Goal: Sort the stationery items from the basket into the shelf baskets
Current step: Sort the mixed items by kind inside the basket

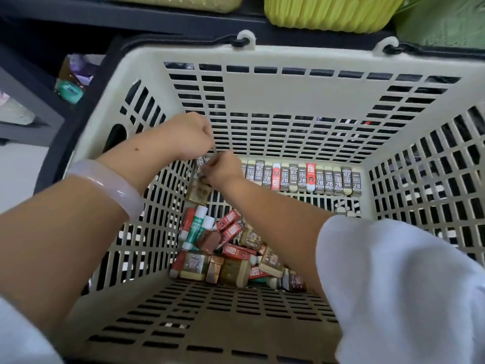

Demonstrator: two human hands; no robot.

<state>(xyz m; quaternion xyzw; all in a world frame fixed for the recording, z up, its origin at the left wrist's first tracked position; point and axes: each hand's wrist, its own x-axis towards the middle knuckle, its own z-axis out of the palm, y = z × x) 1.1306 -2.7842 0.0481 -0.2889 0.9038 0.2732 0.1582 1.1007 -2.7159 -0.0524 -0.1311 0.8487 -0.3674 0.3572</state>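
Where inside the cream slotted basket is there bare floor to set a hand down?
Bare floor shows on the right of the cream slotted plastic basket, between the upright row of grey 2B erasers and the right arm. The near-left corner is crowded with a loose pile of erasers and glue sticks. The left hand and right hand occupy the far-left corner.

Both bare forearms reach forward, left hand (191, 135) and right hand (223, 170) meeting with fingers curled, the left just above.

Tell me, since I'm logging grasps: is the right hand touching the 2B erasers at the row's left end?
Touching. The head view shows the right hand with fingers curled on the leftmost 2B erasers, no gap visible.
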